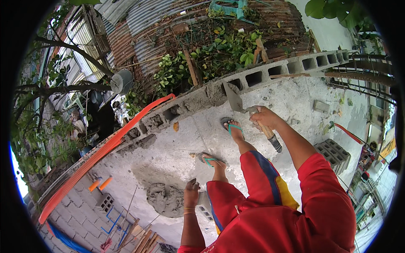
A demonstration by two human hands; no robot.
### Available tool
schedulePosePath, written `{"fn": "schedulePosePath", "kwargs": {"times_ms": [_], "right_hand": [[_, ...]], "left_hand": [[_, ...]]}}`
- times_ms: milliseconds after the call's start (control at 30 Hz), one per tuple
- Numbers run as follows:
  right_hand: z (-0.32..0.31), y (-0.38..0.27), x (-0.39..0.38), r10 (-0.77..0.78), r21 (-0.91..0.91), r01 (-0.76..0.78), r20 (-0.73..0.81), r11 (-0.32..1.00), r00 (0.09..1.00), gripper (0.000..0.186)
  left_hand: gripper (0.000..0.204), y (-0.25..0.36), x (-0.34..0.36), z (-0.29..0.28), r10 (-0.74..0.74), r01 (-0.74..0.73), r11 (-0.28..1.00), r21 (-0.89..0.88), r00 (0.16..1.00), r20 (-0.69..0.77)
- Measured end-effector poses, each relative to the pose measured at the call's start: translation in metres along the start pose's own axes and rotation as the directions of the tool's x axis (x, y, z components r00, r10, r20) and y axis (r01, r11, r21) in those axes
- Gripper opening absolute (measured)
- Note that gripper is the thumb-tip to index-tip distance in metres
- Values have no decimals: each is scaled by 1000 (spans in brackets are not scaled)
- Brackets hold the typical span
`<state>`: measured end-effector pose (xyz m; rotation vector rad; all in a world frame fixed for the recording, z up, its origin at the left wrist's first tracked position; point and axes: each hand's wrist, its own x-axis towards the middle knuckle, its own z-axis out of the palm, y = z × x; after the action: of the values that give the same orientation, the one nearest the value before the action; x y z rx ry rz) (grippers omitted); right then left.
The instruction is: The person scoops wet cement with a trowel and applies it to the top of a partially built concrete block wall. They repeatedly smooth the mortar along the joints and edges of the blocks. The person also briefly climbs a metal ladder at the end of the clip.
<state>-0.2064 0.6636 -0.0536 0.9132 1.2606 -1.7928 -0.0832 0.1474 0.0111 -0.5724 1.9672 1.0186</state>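
My right hand [265, 118] is closed round a trowel [233, 98]. The trowel's wooden handle points back toward me, and its pointed metal blade reaches the near edge of the hollow-block wall [270, 72]. Wet grey mortar [215, 93] covers part of the wall's top, just left of the blade. My left hand [191, 194] hangs low with its fingers curled in and nothing seen in them. Beside it, a heap of wet mortar [165, 200] lies on the concrete floor [177, 145].
An orange corrugated hose [114, 141] lies along the wall's left part. Stacked hollow blocks [333, 155] stand at right, a loose block piece [321, 106] farther off. Beyond the wall are plants [228, 52] and rusty metal sheets [147, 29]. Steel bars [363, 76] project at far right.
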Motion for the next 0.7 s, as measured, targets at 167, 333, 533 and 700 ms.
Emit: {"fn": "schedulePosePath", "kwargs": {"times_ms": [167, 333, 533, 700], "right_hand": [[10, -18, -32, 165, 117, -174, 88, 978, 982, 18], [66, -1, -4, 134, 259, -200, 253, 945, 958, 15], [72, 29, -28, 188, 503, -177, 29, 846, 982, 15], [83, 27, -51, 154, 85, -154, 7, 984, 988, 16]], "left_hand": [[40, 6, 7, 21, -93, 94, 991, -93, 996, 16], [39, 4, 7, 37, -31, 36, 990, -137, 999, 43], [39, -7, -12, 11, -31, 20, 977, -211, 998, -50], [36, -44, -33, -15, 5, -44, 941, -336, 993, -116]]}}
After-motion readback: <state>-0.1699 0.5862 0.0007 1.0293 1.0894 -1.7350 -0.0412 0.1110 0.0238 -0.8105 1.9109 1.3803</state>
